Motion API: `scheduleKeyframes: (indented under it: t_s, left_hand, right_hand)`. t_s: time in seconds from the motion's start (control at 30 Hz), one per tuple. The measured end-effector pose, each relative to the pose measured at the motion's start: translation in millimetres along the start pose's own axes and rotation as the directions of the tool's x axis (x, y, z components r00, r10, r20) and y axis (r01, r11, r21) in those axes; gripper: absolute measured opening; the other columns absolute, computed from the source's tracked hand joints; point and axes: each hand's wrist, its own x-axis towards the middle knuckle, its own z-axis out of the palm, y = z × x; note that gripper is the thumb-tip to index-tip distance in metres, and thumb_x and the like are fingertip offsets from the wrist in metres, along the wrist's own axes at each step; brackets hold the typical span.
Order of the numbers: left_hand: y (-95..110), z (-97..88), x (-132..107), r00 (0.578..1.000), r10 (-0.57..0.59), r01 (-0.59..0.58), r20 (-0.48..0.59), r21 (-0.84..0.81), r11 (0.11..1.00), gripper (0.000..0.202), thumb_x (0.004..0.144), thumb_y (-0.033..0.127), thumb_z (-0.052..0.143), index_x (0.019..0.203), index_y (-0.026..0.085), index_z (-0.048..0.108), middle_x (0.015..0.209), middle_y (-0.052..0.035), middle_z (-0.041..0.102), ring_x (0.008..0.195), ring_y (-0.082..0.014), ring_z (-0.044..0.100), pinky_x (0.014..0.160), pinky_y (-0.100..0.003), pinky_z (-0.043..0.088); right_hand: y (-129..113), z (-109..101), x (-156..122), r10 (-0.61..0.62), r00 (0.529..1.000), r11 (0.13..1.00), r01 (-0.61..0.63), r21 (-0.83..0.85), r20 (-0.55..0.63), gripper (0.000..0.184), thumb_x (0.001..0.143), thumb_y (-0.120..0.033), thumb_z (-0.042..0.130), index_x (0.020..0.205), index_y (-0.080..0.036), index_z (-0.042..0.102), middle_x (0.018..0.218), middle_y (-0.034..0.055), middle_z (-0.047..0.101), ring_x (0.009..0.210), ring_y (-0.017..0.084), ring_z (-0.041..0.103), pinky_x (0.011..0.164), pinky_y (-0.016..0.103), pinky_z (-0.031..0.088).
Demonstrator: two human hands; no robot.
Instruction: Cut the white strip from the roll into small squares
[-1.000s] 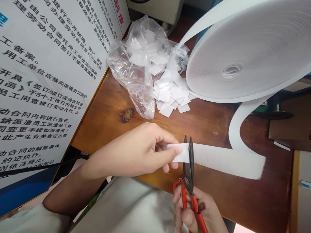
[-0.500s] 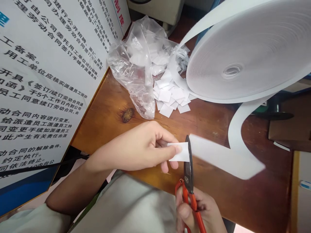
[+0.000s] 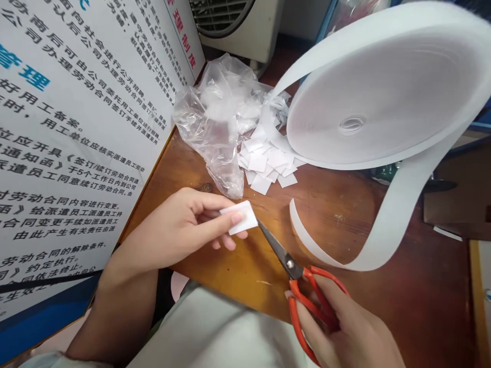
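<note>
Between thumb and fingers, my left hand (image 3: pixel 195 225) pinches a small cut piece of white tape (image 3: pixel 245 220) above the table. My right hand (image 3: pixel 341 327) grips red-handled scissors (image 3: pixel 289 266), whose blades look closed and point up-left, with the tips close by the piece. From the large roll of white tape (image 3: pixel 345 122) a loose strip (image 3: pixel 395 230) hangs down to the right and curls, its cut end standing free beyond the scissors. Several cut white pieces (image 3: pixel 268 163) lie heaped beside the roll.
A clear plastic bag (image 3: pixel 218 122) with white pieces lies behind my left hand. A printed board (image 3: pixel 76 153) stands along the left of the wooden table (image 3: pixel 180 168). A fan-like appliance (image 3: pixel 238 25) is at the back, a brown box (image 3: pixel 456 199) at the right.
The scissors have cut through the strip. My left hand has moved left with the cut piece, the scissors have tilted and their blades look closed, and the strip's end has sprung free.
</note>
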Motion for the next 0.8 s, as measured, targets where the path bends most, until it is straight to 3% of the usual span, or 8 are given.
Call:
scheduleKeyframes:
  t_s: [0.1, 0.2, 0.43, 0.5, 0.57, 0.67, 0.73, 0.8]
  left_hand:
    - [-3.8, -3.1, 0.3, 0.999, -0.01, 0.012, -0.037, 0.041, 0.999, 0.031, 0.111, 0.042, 0.072, 0.098, 0.018, 0.087, 0.085, -0.0021, 0.086, 0.074, -0.0106, 0.078, 0.07, -0.014, 0.062]
    - [-7.2, 4.4, 8.0, 1.0, -0.028, 0.028, -0.003, 0.077, 0.997, 0.036, 0.109, 0.045, 0.073, 0.091, 0.016, 0.085, 0.084, -0.0045, 0.085, 0.075, -0.0135, 0.077, 0.072, -0.018, 0.06]
    - [-12.2, 20.6, 25.2, 0.996, -0.016, 0.005, 0.087, 0.118, 0.993, 0.038, 0.101, 0.044, 0.081, 0.076, 0.016, 0.076, 0.076, -0.0019, 0.08, 0.072, -0.014, 0.073, 0.066, -0.021, 0.05]
    - [-12.1, 23.5, 27.3, 0.99, -0.009, -0.01, 0.138, 0.138, 0.99, 0.039, 0.096, 0.047, 0.086, 0.076, 0.016, 0.075, 0.073, -0.0003, 0.076, 0.068, -0.0125, 0.067, 0.061, -0.022, 0.044]
    - [-11.2, 26.9, 28.7, 0.981, 0.01, -0.039, 0.195, 0.149, 0.988, 0.043, 0.09, 0.05, 0.092, 0.073, 0.015, 0.073, 0.068, 0.003, 0.067, 0.064, -0.0096, 0.055, 0.057, -0.023, 0.035]
    - [-7.7, 31.3, 30.1, 0.964, 0.05, -0.094, 0.261, 0.161, 0.982, 0.044, 0.087, 0.05, 0.094, 0.073, 0.015, 0.072, 0.067, 0.0047, 0.06, 0.063, -0.0086, 0.047, 0.054, -0.025, 0.029]
    - [-3.7, 31.4, 30.8, 0.957, 0.087, -0.143, 0.276, 0.187, 0.972, 0.04, 0.091, 0.05, 0.091, 0.078, 0.015, 0.078, 0.069, 0.0037, 0.064, 0.064, -0.0097, 0.051, 0.055, -0.026, 0.031]
    - [1.6, 28.5, 31.8, 0.959, 0.14, -0.201, 0.248, 0.243, 0.949, 0.035, 0.098, 0.049, 0.084, 0.084, 0.017, 0.082, 0.073, 0.0024, 0.068, 0.066, -0.0112, 0.055, 0.058, -0.026, 0.036]
  right_hand:
    - [-2.6, 15.3, 7.0, -0.144, 0.982, 0.975, 0.12, -0.185, -0.124, 0.021, 0.11, -0.042, 0.063, 0.119, -0.025, 0.07, 0.112, 0.0112, 0.085, 0.073, 0.027, 0.083, 0.055, 0.033, 0.062]
    - [-1.7, 25.2, 14.8, -0.205, 0.967, 0.954, 0.164, -0.25, -0.151, 0.022, 0.113, -0.037, 0.059, 0.13, -0.025, 0.067, 0.121, 0.0111, 0.081, 0.093, 0.028, 0.084, 0.069, 0.036, 0.064]
    - [-10.1, 4.8, 24.4, -0.433, 0.888, 0.877, 0.375, -0.3, -0.156, 0.023, 0.11, -0.02, 0.057, 0.13, -0.018, 0.068, 0.112, 0.0132, 0.08, 0.097, 0.029, 0.083, 0.077, 0.041, 0.069]
    - [-19.5, 0.0, 25.1, -0.382, 0.893, 0.92, 0.345, -0.187, -0.235, 0.022, 0.111, -0.02, 0.06, 0.13, -0.022, 0.069, 0.111, 0.0096, 0.081, 0.092, 0.024, 0.085, 0.076, 0.034, 0.07]
    - [-28.1, 0.2, 26.5, -0.245, 0.927, 0.964, 0.265, 0.034, -0.284, 0.023, 0.111, -0.025, 0.065, 0.133, -0.023, 0.068, 0.105, 0.0066, 0.082, 0.08, 0.018, 0.085, 0.067, 0.025, 0.069]
    - [-35.3, 7.2, 30.2, -0.088, 0.978, 0.918, 0.154, 0.366, -0.192, 0.023, 0.111, -0.031, 0.069, 0.133, -0.023, 0.071, 0.093, 0.003, 0.082, 0.069, 0.016, 0.082, 0.06, 0.021, 0.067]
    - [-37.1, 11.3, 32.5, -0.049, 0.978, 0.886, 0.137, 0.443, -0.205, 0.013, 0.111, -0.03, 0.069, 0.122, -0.026, 0.075, 0.091, 0.0011, 0.082, 0.071, 0.015, 0.082, 0.067, 0.022, 0.068]
    - [-37.8, 10.9, 34.0, -0.006, 0.948, 0.92, 0.13, 0.37, -0.317, 0.006, 0.11, -0.03, 0.071, 0.112, -0.028, 0.077, 0.093, -0.0002, 0.082, 0.075, 0.014, 0.081, 0.073, 0.023, 0.065]
